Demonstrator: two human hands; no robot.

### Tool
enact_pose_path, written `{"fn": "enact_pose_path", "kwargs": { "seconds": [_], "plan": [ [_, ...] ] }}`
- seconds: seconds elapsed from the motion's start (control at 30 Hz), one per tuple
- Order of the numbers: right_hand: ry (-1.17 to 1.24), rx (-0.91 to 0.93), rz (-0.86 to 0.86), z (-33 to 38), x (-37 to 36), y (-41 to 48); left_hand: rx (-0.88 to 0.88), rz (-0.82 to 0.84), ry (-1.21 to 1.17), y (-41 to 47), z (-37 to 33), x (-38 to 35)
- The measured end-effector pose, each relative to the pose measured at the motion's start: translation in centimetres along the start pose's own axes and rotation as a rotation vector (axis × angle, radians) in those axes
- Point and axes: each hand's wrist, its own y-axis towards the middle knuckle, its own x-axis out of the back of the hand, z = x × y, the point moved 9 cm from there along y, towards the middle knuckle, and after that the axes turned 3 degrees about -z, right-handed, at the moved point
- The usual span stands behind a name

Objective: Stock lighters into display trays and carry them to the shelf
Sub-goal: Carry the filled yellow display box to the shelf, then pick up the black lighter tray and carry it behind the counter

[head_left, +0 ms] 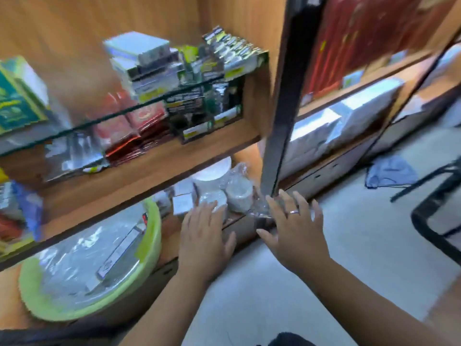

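1. The whole view is blurred, so small detail is hard to read.
2. The left hand [204,236] is spread wide, palm down, holding nothing, at the front edge of the lowest shelf [174,248].
3. The right hand [293,228] is also spread wide and holds nothing; a ring sits on one finger. It hovers just right of the left hand, near the foot of the dark door frame [282,121].
4. Just beyond the fingertips of both hands lie white plastic-wrapped items [224,191] on that lowest shelf; what they are cannot be told.
5. To the left on the same shelf rests a green round tray [147,250] covered in clear film.
6. No lighter or display tray can be made out; whether any sits among the shelf goods cannot be told.
7. On the shelf above, red packets [129,131] lie left of dark boxes [199,108], with a glass shelf [99,122] over them carrying stacked packs [147,68].
8. A blue cloth [391,171] lies on the floor, far right.
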Motion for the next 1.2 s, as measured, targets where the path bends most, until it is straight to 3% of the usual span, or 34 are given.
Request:
{"fn": "enact_pose_path", "kwargs": {
  "seconds": [0.53,0.87,1.2],
  "plan": [
    [-0.020,-0.726,0.059,-40.5,2.7,-4.6,-0.740,0.252,-0.103,17.3,-41.4,-15.9],
    [-0.064,-1.104,0.083,-61.7,4.0,-1.5,-1.039,0.284,-0.276,28.1,-64.5,-24.0],
    [-0.138,-1.311,0.057,-78.1,6.0,0.3,-1.284,0.272,-0.395,35.1,-82.7,-28.8]
  ]
}}
